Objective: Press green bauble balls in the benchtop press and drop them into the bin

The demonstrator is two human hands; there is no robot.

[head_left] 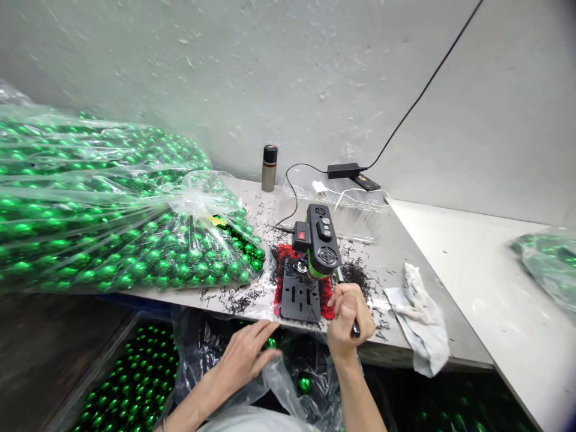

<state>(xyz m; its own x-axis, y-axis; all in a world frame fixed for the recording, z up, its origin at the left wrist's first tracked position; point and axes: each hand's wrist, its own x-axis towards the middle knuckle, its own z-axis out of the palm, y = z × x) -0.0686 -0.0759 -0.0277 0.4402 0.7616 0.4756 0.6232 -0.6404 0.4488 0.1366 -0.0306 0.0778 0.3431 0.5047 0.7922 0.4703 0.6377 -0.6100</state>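
Note:
My right hand is closed around a black-handled rod beside a small black device with round grilles and buttons. The rod's thin upper part passes behind my fingers toward the device. Under the device lies a slotted black plate on a red mat. My left hand is over the table's front edge, its fingers stretched out and thumb apart. Below it hangs a clear plastic bag. A shiny green ball shows between thumb and fingers; I cannot tell whether they touch it.
A big tied bag of green balls covers the table's left. Small black bits litter the surface. Behind stand a spray can and a power adapter. A white cloth hangs over the right edge. More balls lie below left.

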